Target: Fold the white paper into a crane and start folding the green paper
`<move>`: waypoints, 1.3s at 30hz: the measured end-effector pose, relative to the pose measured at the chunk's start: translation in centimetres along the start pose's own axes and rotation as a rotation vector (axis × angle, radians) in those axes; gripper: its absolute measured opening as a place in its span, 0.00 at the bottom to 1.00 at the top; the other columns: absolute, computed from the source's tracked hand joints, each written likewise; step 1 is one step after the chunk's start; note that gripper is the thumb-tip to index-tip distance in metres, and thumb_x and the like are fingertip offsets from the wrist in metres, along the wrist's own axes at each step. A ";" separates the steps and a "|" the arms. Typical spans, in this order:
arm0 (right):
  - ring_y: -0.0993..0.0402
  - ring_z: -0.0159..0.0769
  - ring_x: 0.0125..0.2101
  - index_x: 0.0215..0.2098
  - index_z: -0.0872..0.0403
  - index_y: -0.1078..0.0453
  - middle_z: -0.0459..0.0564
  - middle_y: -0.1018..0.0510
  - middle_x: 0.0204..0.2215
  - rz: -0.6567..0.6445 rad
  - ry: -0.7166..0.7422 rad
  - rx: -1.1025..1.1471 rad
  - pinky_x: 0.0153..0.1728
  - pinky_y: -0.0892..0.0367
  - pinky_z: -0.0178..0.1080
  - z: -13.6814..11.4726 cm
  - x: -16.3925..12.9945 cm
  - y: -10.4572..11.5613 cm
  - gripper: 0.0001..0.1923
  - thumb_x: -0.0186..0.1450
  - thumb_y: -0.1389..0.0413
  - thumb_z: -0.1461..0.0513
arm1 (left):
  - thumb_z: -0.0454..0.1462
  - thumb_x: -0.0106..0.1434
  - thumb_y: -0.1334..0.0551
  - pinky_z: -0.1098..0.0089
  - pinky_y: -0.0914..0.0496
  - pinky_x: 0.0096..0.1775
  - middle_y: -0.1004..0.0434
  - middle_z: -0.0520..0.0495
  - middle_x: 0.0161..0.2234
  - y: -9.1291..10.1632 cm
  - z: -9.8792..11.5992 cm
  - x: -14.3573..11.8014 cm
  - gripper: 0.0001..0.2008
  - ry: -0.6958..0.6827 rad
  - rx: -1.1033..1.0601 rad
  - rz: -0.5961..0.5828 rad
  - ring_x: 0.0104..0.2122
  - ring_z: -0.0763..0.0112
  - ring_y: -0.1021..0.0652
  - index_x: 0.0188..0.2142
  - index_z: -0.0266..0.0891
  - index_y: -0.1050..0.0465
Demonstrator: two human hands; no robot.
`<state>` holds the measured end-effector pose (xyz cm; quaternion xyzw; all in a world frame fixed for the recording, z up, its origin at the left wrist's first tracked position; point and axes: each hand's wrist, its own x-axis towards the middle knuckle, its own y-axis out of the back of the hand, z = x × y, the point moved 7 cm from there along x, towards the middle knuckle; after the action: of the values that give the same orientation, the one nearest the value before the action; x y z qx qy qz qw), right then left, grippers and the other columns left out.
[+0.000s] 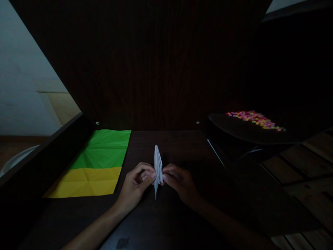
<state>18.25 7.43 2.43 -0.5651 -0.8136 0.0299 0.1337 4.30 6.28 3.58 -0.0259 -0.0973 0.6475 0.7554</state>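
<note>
A narrow, many-layered piece of folded white paper (157,163) stands upright between my two hands above the dark table. From its left side my left hand (140,178) pinches it between thumb and fingers. My right hand (179,180) grips the right side of its layers the same way. One pointed end reaches up and away from me, and a thin tip points down below my fingers. My fingers partly cover its lower half. To the left of my left hand lie a green sheet of paper (106,147) and a yellow sheet of paper (91,182), both creased.
A dark wooden panel (151,69) rises behind the table (145,225). Along the left runs a raised dark edge (52,146). At the right, a dark rounded surface (234,132) carries a heap of small pink, red and yellow pieces (256,119). Slatted wood (309,177) shows below it.
</note>
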 end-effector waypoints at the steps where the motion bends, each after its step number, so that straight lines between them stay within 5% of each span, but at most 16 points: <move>1: 0.25 0.32 0.27 0.35 0.52 0.26 0.46 0.23 0.29 0.004 0.015 -0.010 0.30 0.29 0.35 0.0 0.0 0.0 0.05 0.61 0.39 0.59 | 0.38 0.59 0.32 0.72 0.29 0.33 0.26 0.49 0.33 -0.1 0.1 0.0 0.07 -0.001 0.002 -0.010 0.30 0.71 0.23 0.33 0.36 0.25; 7: 0.28 0.31 0.28 0.35 0.51 0.24 0.46 0.26 0.29 0.063 0.130 -0.176 0.29 0.32 0.33 -0.5 0.0 0.6 0.04 0.60 0.39 0.62 | 0.40 0.59 0.32 0.69 0.28 0.41 0.20 0.46 0.36 -0.3 0.1 -0.1 0.09 0.015 0.041 -0.032 0.36 0.66 0.21 0.36 0.37 0.20; 13: 0.30 0.31 0.30 0.34 0.50 0.24 0.45 0.29 0.30 0.146 0.202 -0.328 0.29 0.34 0.32 -1.4 -0.1 1.1 0.05 0.59 0.38 0.63 | 0.48 0.63 0.38 0.63 0.26 0.40 0.18 0.43 0.39 -0.6 -1.4 -0.7 0.18 0.199 -0.026 -0.104 0.37 0.60 0.21 0.43 0.37 0.20; 17: 0.33 0.30 0.28 0.33 0.50 0.24 0.44 0.31 0.28 0.153 0.203 -0.401 0.27 0.37 0.32 -1.4 -0.1 1.1 0.03 0.59 0.38 0.63 | 0.43 0.62 0.34 0.64 0.27 0.43 0.18 0.43 0.40 -1.5 -1.3 -1.0 0.18 0.206 -0.057 -0.186 0.37 0.62 0.20 0.49 0.38 0.23; 26: 0.31 0.30 0.27 0.42 0.49 0.36 0.42 0.32 0.29 0.205 0.069 -0.088 0.24 0.34 0.31 0.2 0.0 1.2 0.15 0.58 0.38 0.63 | 0.41 0.62 0.34 0.66 0.25 0.39 0.18 0.42 0.39 -0.7 -2.2 -0.8 0.16 0.297 -0.184 -0.134 0.35 0.63 0.19 0.48 0.36 0.22; 39: 0.27 0.32 0.29 0.43 0.51 0.34 0.43 0.26 0.28 0.126 -0.019 -0.142 0.31 0.30 0.35 0.5 0.3 1.1 0.17 0.57 0.38 0.63 | 0.39 0.61 0.33 0.66 0.25 0.38 0.18 0.40 0.40 -0.3 -2.3 -0.6 0.16 0.291 -0.184 -0.092 0.34 0.62 0.19 0.47 0.34 0.21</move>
<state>19.06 8.22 1.80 -0.6230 -0.7776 -0.0142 0.0834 4.91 5.81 1.26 -0.1837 -0.0471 0.5900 0.7848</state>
